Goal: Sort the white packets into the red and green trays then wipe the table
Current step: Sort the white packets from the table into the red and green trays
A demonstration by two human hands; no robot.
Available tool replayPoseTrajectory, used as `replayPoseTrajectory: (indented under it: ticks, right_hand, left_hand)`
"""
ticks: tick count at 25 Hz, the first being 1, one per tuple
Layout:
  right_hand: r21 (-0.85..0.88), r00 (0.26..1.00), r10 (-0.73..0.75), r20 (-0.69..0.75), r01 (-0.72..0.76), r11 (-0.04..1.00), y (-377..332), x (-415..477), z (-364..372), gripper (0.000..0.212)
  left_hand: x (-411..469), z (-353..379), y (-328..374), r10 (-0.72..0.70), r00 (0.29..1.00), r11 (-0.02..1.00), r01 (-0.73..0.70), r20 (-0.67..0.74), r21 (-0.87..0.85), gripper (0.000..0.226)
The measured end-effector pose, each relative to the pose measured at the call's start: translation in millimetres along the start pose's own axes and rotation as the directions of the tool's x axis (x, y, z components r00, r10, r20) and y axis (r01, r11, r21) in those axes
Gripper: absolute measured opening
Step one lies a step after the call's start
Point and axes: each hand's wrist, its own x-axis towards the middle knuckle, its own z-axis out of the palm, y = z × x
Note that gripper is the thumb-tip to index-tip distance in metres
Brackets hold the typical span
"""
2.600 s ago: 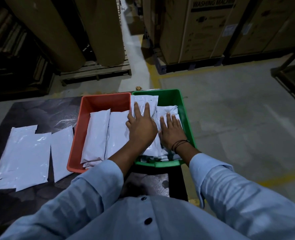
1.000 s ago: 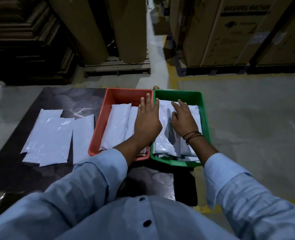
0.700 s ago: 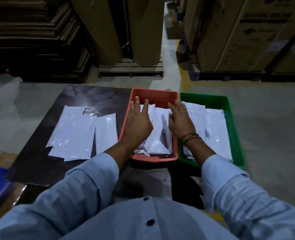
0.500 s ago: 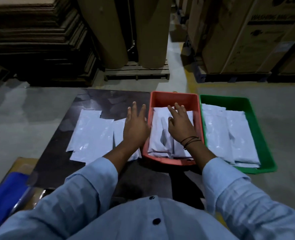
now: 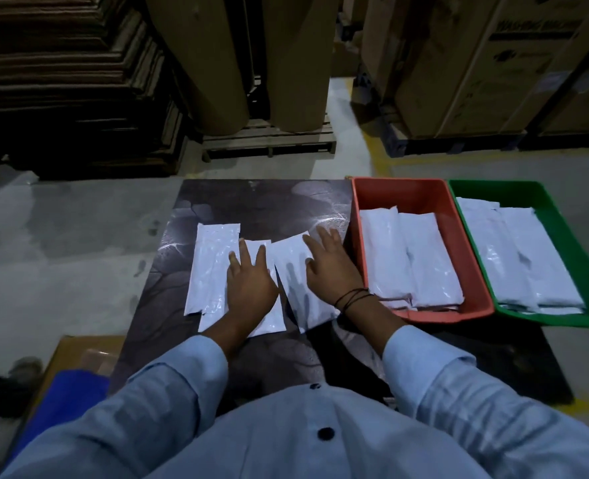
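Observation:
Three white packets lie side by side on the dark table (image 5: 262, 202). My left hand (image 5: 251, 288) lies flat with straight fingers on the middle packet (image 5: 268, 316). My right hand (image 5: 331, 267) is spread flat over the right packet (image 5: 293, 271). The left packet (image 5: 210, 267) is untouched. To the right stands the red tray (image 5: 358, 216) with white packets (image 5: 407, 257) stacked inside, and beyond it the green tray (image 5: 562, 233), also holding white packets (image 5: 514, 257).
A blue cloth (image 5: 61, 399) lies on a cardboard box (image 5: 75, 347) at the lower left, beside the table. Tall cardboard rolls (image 5: 217, 63) on a wooden pallet (image 5: 268, 143), flat cardboard stacks (image 5: 65, 81) and large cartons (image 5: 476, 63) stand behind on the concrete floor.
Both hands have left the green tray, passed leftward over the red tray, and now lie on the loose packets on the table. The view has swung left with them.

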Motion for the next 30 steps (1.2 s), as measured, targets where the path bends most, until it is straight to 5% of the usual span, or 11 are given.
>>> replayPoseTrajectory:
  ticks: [7, 12, 16, 22, 30]
  right_hand:
    - [-0.195, 0.959, 0.091, 0.268, -0.038, 0.98, -3.5, 4.1, 56.8, 0.063]
    - [-0.281, 0.914, 0.187, 0.361, -0.085, 0.956, 8.4, 7.9, 78.6, 0.071]
    - [-0.297, 0.916, 0.183, 0.356, -0.074, 0.952, 11.2, 7.4, 89.8, 0.081]
    - [-0.322, 0.927, 0.199, 0.319, -0.092, 0.942, 11.9, 4.6, 96.9, 0.068]
    - [-0.274, 0.951, 0.199, 0.236, -0.132, 0.953, 7.1, 22.9, 80.9, 0.067]
  left_hand:
    - [-6.1, 42.9, -26.1, -0.054, 0.986, 0.993, 0.037, 0.158, 0.108, 0.073]
    - [-0.3, 51.8, -36.3, -0.031, 0.988, 0.99, 0.009, 0.148, 0.141, 0.09]
    - [2.0, 60.8, -39.5, -0.018, 0.991, 0.986, -0.004, 0.134, 0.166, 0.09]
    - [-1.6, 69.4, -34.9, -0.025, 0.992, 0.991, 0.008, 0.124, 0.134, 0.064]
    - [10.3, 44.4, -22.4, -0.038, 0.994, 0.99, 0.024, 0.098, 0.141, 0.079]
